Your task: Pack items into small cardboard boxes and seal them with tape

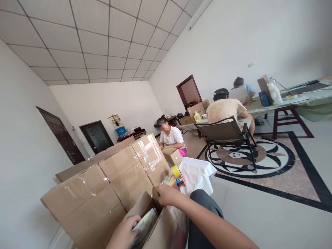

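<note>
An open cardboard box [164,229] stands right in front of me with its top flaps raised. My left hand [125,231] reaches into it, fingers curled over the edge of a flat grey-green packet [147,223]. What the packet holds cannot be made out. At the box's far end my right hand [164,195] is closed on a cardboard flap. Just beyond that hand lies a tape dispenser [179,179] with a yellow roll, on a cloth-covered surface.
Taped cardboard boxes [121,166] are stacked to my left and ahead. White cloth [198,173] hangs beside my knee. A person in a white shirt [172,136] sits ahead with a small box [172,155]. Another sits in a folding chair [223,133] by a long table [298,103].
</note>
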Tool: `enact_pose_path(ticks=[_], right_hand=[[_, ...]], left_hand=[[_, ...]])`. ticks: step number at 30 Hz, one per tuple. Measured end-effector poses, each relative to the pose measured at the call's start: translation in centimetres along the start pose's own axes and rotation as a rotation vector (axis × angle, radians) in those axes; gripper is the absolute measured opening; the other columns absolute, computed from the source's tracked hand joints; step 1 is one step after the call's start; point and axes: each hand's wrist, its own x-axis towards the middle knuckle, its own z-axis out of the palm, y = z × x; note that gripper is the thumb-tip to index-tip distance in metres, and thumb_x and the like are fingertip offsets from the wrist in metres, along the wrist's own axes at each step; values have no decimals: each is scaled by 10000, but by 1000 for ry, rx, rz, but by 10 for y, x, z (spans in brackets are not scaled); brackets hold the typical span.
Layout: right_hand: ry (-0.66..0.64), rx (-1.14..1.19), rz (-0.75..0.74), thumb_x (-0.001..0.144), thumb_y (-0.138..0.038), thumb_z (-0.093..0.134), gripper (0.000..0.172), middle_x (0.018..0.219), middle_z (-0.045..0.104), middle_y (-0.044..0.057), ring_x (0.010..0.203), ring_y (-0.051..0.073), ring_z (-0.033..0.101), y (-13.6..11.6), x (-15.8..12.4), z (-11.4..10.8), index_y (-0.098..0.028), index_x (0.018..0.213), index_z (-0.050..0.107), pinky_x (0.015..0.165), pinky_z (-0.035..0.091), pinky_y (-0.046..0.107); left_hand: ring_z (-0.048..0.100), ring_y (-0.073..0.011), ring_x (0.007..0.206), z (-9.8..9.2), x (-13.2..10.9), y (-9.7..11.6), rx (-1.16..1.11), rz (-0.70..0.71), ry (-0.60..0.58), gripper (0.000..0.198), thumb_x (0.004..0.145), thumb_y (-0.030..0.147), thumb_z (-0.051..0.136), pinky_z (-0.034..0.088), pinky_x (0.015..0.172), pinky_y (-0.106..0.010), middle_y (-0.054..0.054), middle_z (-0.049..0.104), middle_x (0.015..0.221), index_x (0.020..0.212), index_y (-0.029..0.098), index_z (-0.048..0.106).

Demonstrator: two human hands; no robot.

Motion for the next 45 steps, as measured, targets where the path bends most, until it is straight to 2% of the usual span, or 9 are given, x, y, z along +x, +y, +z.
enact_pose_path(ticks=[7, 9, 14, 23, 26, 30, 36, 41, 45], right_hand=[[12, 26, 18, 680, -42, 616, 278, 903, 755, 73, 821, 221, 697, -2, -10, -4, -171, 906, 712, 534, 319, 232], [19, 41, 29, 684, -42, 610, 315, 923, 756, 75, 839, 222, 694, -3, -14, -5, -176, 950, 714, 552, 325, 236], [63, 83, 85, 736, -79, 611, 423, 1111, 743, 128, 963, 267, 697, -4, -17, 0, -177, 1136, 707, 623, 364, 259], [168, 206, 159, 715, 11, 570, 477, 1069, 774, 112, 1020, 272, 714, -9, -2, 10, -158, 1125, 746, 755, 467, 263], [175, 238, 176, 741, 26, 534, 445, 1085, 774, 101, 1031, 255, 712, -10, 6, 15, -142, 1091, 752, 801, 485, 253], [173, 248, 165, 792, 8, 483, 472, 1155, 751, 117, 1068, 245, 701, -10, 17, 23, -98, 1193, 711, 862, 497, 263], [20, 302, 28, 861, -129, 599, 506, 1099, 779, 81, 1024, 226, 726, -8, 19, 22, -162, 1362, 654, 920, 540, 316], [-169, 555, -91, 928, -443, 635, 343, 1176, 769, 85, 1141, 258, 706, 2, 13, 31, -197, 1110, 788, 1063, 513, 452], [-20, 773, -63, 972, -520, 520, 433, 1144, 785, 86, 1203, 253, 684, -4, 6, 46, -193, 1023, 799, 1167, 426, 472]], left_hand=[[704, -230, 1009, -7, -12, 34, 145, -34, -62, 563, 711, 241, 694, 470, 803, -272, -17, 768, 1042, 1265, 315, 626], [712, -233, 978, -18, -22, 39, 94, -66, -31, 357, 759, 349, 689, 482, 794, -276, -19, 772, 1007, 1112, 293, 677], [662, -262, 1191, -35, -43, 9, -64, 91, 353, 418, 961, 514, 417, 517, 1007, -361, -55, 753, 1226, 816, 278, 730], [644, -312, 1252, 11, -77, -73, -296, -111, 697, 493, 954, 592, 415, 532, 1068, -442, -65, 677, 1391, 1012, 282, 794], [709, -306, 1140, 21, -88, -73, -527, -332, 685, 638, 894, 650, 511, 570, 998, -422, -91, 768, 1174, 1352, 229, 649], [663, -266, 1242, 32, -95, -59, -614, -282, 725, 665, 962, 560, 439, 499, 1102, -423, -84, 743, 1272, 1533, 218, 457], [556, -222, 1392, 61, -97, -50, -639, -141, 608, 511, 1001, 269, 349, 439, 1177, -421, -100, 642, 1440, 1473, 208, 537], [444, -262, 1477, 82, -96, -57, -457, -63, 677, 565, 926, 87, 398, 357, 1226, -546, -77, 574, 1515, 1431, 256, 590], [182, -334, 1584, 86, -91, -58, -336, -79, 740, 494, 929, 60, 440, 281, 1239, -624, 32, 258, 1710, 1217, 322, 742]])
